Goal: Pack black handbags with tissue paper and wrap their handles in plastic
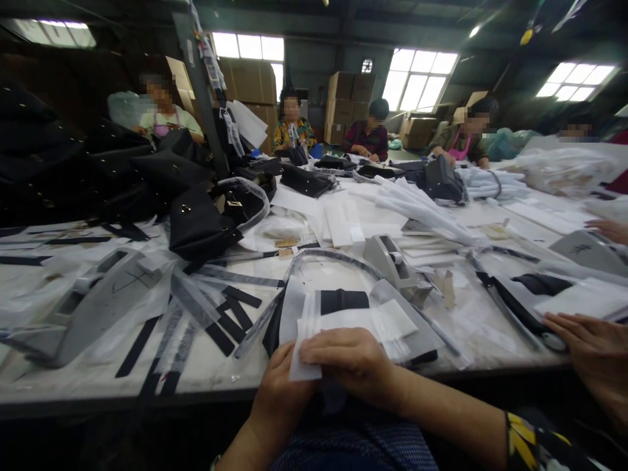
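Observation:
My left hand (287, 386) is closed on the edge of a thin white sheet (307, 367) at the table's front edge. From the other side, my right hand (360, 363) pinches the same sheet, its fingers bent over the top. Just beyond my hands lies a black bag (343, 301), mostly covered by white wrapping. Its handle (338, 254) is sleeved in clear plastic and arches away from me. A folded white piece (395, 320) rests on the bag's right part. My fingers hide part of the sheet.
Grey tape dispensers (105, 304) (387, 261) stand left and behind the bag. Black straps (230, 324) in plastic lie left. Black bags (201, 222) are piled at back left. A co-worker's hand (583, 340) touches another wrapped bag at right. Several people sit across the table.

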Motion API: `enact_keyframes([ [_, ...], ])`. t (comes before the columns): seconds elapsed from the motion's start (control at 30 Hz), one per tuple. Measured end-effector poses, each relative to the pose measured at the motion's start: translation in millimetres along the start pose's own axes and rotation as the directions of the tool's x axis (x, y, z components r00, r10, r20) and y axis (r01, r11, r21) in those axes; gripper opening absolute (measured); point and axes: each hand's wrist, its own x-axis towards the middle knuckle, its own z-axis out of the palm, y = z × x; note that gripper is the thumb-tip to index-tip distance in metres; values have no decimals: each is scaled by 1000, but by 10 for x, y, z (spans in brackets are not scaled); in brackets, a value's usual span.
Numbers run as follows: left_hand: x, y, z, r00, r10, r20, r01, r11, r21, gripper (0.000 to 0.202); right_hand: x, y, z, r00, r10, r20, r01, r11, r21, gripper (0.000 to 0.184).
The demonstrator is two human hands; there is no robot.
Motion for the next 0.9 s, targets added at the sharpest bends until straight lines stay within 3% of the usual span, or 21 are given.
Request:
enact_keyframes([
  [0.23, -21, -140, -60, 986, 129, 102, -122, 990, -77, 34, -217, -5, -63, 994, 106, -30, -103, 990, 96, 26],
  [0.43, -77, -171, -54, 997, -7, 77, 15, 995, -103, 30, -245, -15, -56, 995, 94, -44, -89, 992, 92, 26],
  [0.57, -86, -139, -48, 994, -78, 76, 84, 993, -82, 28, -249, -31, -18, 999, 26, -44, -24, 998, 59, 26],
  [0.7, -111, -131, -37, 991, -110, 82, 117, 989, -86, 29, -287, -16, 32, 994, -107, 33, 108, 993, -36, 29],
  [0.9, -173, -143, -1, 989, -134, 60, 140, 984, -111, 46, -386, 12, 63, 978, -197, 75, 208, 961, -183, 25],
])
